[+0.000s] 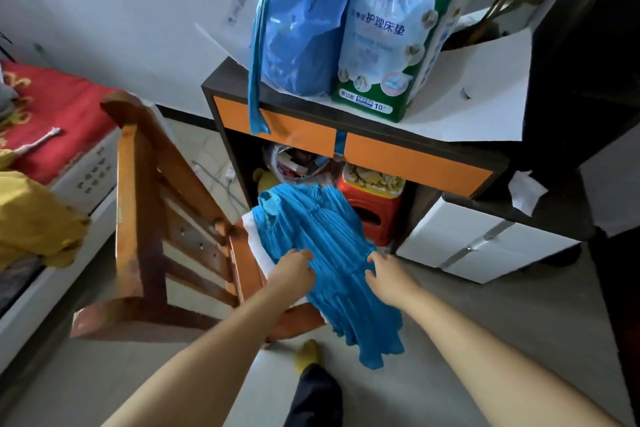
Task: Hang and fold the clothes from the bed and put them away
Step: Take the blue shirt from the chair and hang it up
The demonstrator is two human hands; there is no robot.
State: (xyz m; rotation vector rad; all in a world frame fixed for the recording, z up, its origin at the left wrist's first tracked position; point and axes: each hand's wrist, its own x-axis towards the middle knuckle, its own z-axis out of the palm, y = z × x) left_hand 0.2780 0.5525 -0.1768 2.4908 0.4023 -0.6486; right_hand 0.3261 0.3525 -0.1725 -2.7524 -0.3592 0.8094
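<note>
A bright blue pleated garment [311,218] lies spread over the seat of a wooden chair [145,218], on top of a white cloth [258,246]; its lower end hangs off the seat's front edge. My left hand [294,272] grips the garment's left side with curled fingers. My right hand [386,274] pinches the fabric on its right side. A yellow garment [31,222] lies on the bed [52,114] at the left, which has a red cover.
Behind the chair stands a dark cabinet with orange drawer fronts [408,156], with a blue bag [298,38] and a green-white package [388,45] on top. A red stool [374,211] and clutter sit under it. White drawers [467,239] are at the right. My foot [308,354] is below.
</note>
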